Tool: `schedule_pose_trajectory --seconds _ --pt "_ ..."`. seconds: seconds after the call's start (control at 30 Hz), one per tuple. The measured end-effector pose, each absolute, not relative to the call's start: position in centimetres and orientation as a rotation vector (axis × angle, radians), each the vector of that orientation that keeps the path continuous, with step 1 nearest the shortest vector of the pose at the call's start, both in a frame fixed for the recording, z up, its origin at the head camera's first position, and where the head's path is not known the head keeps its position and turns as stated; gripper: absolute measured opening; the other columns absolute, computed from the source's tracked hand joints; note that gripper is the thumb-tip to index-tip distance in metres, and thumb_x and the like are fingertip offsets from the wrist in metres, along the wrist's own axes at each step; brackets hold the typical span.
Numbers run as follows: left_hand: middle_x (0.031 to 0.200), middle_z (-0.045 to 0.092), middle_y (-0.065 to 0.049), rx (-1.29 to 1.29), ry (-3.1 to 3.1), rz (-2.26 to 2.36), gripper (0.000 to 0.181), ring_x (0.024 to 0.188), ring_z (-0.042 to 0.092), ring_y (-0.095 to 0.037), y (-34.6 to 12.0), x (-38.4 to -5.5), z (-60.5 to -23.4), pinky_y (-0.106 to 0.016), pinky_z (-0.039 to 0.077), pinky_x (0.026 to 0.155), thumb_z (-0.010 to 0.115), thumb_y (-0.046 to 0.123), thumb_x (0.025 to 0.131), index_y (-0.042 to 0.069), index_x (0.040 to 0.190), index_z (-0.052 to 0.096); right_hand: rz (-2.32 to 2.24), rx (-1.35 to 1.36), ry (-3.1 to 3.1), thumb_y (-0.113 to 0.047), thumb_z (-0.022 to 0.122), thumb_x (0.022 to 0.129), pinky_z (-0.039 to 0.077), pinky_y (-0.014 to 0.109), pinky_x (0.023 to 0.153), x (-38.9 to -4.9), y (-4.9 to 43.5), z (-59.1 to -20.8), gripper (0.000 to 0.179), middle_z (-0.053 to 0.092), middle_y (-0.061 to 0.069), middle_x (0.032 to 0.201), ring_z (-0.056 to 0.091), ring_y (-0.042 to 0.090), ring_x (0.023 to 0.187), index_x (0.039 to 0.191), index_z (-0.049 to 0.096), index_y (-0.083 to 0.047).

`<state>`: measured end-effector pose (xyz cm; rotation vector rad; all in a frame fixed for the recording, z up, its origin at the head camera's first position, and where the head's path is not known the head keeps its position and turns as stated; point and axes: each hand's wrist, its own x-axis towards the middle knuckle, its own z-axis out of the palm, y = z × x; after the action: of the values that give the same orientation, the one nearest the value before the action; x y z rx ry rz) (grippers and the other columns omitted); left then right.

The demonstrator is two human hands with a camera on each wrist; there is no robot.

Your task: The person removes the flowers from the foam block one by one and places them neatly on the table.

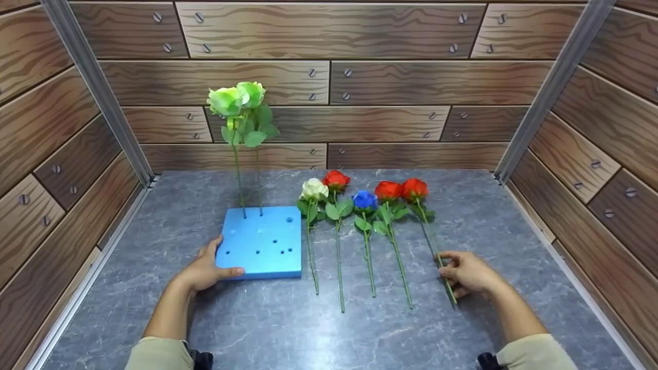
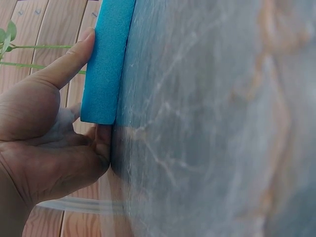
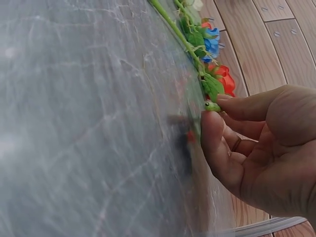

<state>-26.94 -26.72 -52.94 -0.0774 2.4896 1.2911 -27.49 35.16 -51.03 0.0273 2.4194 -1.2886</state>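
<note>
My left hand [image 1: 203, 270] grips the near left corner of a blue foam block [image 1: 262, 262]; the thumb lies over its top and the fingers are at its left side. Small holes dot the block's top, and two light green roses [image 1: 234, 97] stand upright in its far part. In the right wrist view, the thumb and index finger of my right hand [image 3: 261, 143] pinch a green stem end [image 3: 212, 106]. The head view shows that stem belonging to the rightmost red rose [image 1: 414, 190], slanting over the grey tabletop with its bloom at the far end.
Left of the held rose lie another red rose [image 1: 388, 191], a blue rose [image 1: 365, 200], a third red rose [image 1: 336, 181] and a white rose [image 1: 314, 190], stems pointing toward me. Wood-patterned panels [image 1: 329, 31] enclose the grey tabletop [image 1: 329, 344] at the back and sides.
</note>
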Motion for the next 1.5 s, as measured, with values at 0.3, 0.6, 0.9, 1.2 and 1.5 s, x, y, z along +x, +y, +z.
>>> schedule_pose_trajectory --seconds 0.3,0.6,0.9,1.2,1.5 --pt "0.176 -0.011 -0.038 -0.090 2.488 1.296 0.129 0.162 -0.001 -0.066 -26.6 -26.9 -52.8 -0.081 0.018 0.127 0.088 0.048 0.091 0.010 0.175 -0.002 -1.238 -0.002 2.482 -0.005 0.070 0.103 0.062 0.034 0.059 -27.7 34.6 -51.2 0.066 0.066 0.010 0.097 0.064 0.019 0.079 0.161 0.041 0.008" --pt "0.176 -0.009 -0.037 -0.081 2.486 1.306 0.129 0.162 -0.001 -0.065 -26.7 -26.9 -52.9 -0.081 0.019 0.127 0.088 0.047 0.091 0.010 0.175 -0.002 -1.188 -0.005 2.558 -0.001 0.071 0.102 0.061 0.032 0.055 -27.7 34.4 -51.8 0.065 0.063 0.008 0.092 0.061 0.017 0.074 0.158 0.041 0.011" --pt "0.177 -0.010 -0.037 -0.082 2.491 1.290 0.130 0.162 -0.002 -0.065 -26.7 -26.9 -52.9 -0.081 0.018 0.127 0.088 0.050 0.090 0.011 0.176 -0.002 -1.211 0.049 2.540 -0.004 0.073 0.101 0.059 0.032 0.056 -27.8 34.2 -51.8 0.068 0.062 0.008 0.094 0.061 0.017 0.073 0.159 0.041 0.009" --pt "0.176 -0.014 -0.037 -0.078 2.487 1.299 0.129 0.162 -0.005 -0.065 -26.9 -26.8 -52.9 -0.082 0.016 0.127 0.087 0.049 0.091 0.012 0.176 -0.003 -1.181 -0.037 2.660 -0.016 0.074 0.103 0.060 0.036 0.067 -28.6 34.3 -50.4 0.065 0.063 0.023 0.118 0.067 0.022 0.089 0.157 0.046 0.007" --pt "0.176 -0.012 -0.037 -0.076 2.492 1.302 0.129 0.162 -0.003 -0.066 -26.6 -26.8 -52.8 -0.082 0.017 0.126 0.088 0.049 0.090 0.011 0.176 -0.002 -1.484 -0.037 2.586 -0.014 0.069 0.107 0.061 0.041 0.100 -29.3 32.8 -48.7 0.079 0.037 0.036 0.158 0.053 0.047 0.140 0.169 0.023 0.002"
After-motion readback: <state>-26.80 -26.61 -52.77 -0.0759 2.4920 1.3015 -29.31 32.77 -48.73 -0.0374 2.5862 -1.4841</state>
